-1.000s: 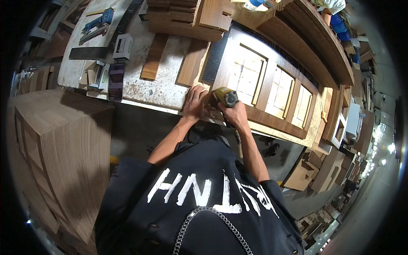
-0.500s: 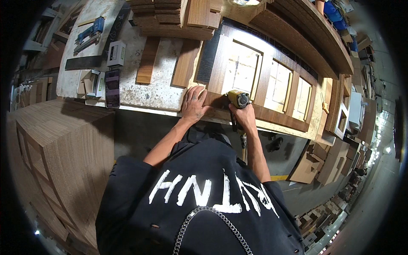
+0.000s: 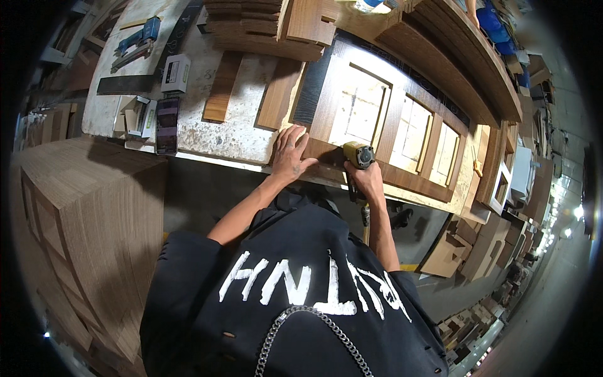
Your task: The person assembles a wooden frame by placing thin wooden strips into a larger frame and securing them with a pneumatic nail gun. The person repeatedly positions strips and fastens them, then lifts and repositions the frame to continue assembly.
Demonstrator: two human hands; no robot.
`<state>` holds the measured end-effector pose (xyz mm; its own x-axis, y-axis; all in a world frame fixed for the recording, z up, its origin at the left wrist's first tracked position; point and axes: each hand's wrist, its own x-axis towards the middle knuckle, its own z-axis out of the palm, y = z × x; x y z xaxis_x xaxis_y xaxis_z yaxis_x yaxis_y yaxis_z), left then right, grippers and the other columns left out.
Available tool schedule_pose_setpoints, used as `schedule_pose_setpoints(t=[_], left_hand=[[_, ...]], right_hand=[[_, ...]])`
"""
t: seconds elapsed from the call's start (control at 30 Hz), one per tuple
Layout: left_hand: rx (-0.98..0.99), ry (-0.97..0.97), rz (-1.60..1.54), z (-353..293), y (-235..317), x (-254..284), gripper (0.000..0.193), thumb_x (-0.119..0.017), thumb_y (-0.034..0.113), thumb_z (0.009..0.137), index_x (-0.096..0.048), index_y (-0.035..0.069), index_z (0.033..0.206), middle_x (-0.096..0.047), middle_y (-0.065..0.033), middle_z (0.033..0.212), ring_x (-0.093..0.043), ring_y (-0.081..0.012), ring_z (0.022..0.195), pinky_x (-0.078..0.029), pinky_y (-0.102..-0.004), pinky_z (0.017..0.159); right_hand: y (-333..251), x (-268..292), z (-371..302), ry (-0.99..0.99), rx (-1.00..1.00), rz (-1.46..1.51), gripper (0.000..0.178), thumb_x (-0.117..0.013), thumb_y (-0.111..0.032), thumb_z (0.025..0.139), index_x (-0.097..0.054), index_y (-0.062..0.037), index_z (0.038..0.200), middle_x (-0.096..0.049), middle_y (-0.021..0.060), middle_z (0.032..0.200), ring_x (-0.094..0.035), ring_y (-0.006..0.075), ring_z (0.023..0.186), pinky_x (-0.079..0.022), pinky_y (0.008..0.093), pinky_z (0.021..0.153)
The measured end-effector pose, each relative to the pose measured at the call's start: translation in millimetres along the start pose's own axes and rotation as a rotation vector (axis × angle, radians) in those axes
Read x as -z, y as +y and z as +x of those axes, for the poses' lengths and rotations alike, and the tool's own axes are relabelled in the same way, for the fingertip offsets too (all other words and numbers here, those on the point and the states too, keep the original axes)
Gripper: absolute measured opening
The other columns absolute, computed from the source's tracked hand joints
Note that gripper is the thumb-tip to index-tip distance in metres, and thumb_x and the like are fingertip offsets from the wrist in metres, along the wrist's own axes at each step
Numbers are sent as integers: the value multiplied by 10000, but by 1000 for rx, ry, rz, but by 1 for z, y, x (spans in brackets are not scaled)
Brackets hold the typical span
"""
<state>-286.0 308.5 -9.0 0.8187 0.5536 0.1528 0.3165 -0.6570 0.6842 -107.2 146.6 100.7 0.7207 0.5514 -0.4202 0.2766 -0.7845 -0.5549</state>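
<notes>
My right hand (image 3: 369, 180) grips a yellow and black nail gun (image 3: 358, 155), with a hose fitting hanging below its handle. The gun is over the front rail of a brown wooden frame (image 3: 392, 122) with three openings; its nose is hard to see, so I cannot tell whether it touches. Flat near the frame's left front corner rests my left hand (image 3: 290, 156), fingers apart and holding nothing. A dark board (image 3: 314, 88) runs along the frame's left side.
Stacked wooden pieces (image 3: 251, 31) stand at the back, and long boards (image 3: 465, 63) behind the frame. Loose strips (image 3: 223, 88), a phone (image 3: 167, 125), a small white box (image 3: 175, 73) and a blue nail gun (image 3: 138, 44) lie left. A panelled block (image 3: 107, 207) stands beside the bench.
The yellow nail gun and my right hand have shifted slightly right and toward me. My left hand remains at the frame's corner. The whole view has tilted a little.
</notes>
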Motion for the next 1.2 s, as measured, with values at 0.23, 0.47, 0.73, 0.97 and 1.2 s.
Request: schedule_pose_setpoints(t=[0.23, 0.47, 0.73, 0.97, 1.2], left_hand=[[32, -41, -48, 2, 1, 6, 748, -882, 318, 772, -598, -24, 1374, -400, -151, 1543, -286, -381, 1504, -232, -513, 1248], [56, -57, -75, 2, -1, 3, 740, -901, 281, 758, -614, -21, 1370, -395, -155, 1545, -243, -400, 1528, -220, -520, 1255], [59, -31, -125, 1, -8, -2, 675, -891, 259, 768, -645, -49, 1316, -392, -178, 1539, -262, -413, 1521, -229, -535, 1245], [15, -81, -27, -1, 7, 8, 841, -859, 304, 801, -480, 33, 1502, -378, -188, 1532, -252, -368, 1515, -176, -526, 1263], [-105, -118, 129, -10, 14, 2, 724, -743, 325, 910, -452, 180, 1556, -291, -215, 1616, -221, -379, 1524, -128, -588, 1251]], right_hand=[[-8, 2, 3, -112, -160, 81, 422, -769, -343, 832, -718, 49, 981, -718, 181, 812, -707, 295, 788, -538, 400, 728], [-12, -7, 14, -67, -57, 77, 311, -767, -295, 866, -687, 5, 850, -649, 53, 654, -614, 145, 579, -483, 320, 558], [-33, -3, 17, -128, -84, 55, 496, -773, -345, 830, -712, 101, 1040, -737, 272, 875, -746, 362, 865, -559, 436, 789], [-3, 5, 5, -72, -120, -4, 515, -784, -368, 808, -725, 65, 1081, -744, 281, 947, -740, 402, 962, -559, 449, 829], [-2, 16, -1, -50, -113, -6, 487, -777, -363, 825, -725, 71, 1038, -750, 255, 911, -748, 370, 877, -557, 440, 779]])
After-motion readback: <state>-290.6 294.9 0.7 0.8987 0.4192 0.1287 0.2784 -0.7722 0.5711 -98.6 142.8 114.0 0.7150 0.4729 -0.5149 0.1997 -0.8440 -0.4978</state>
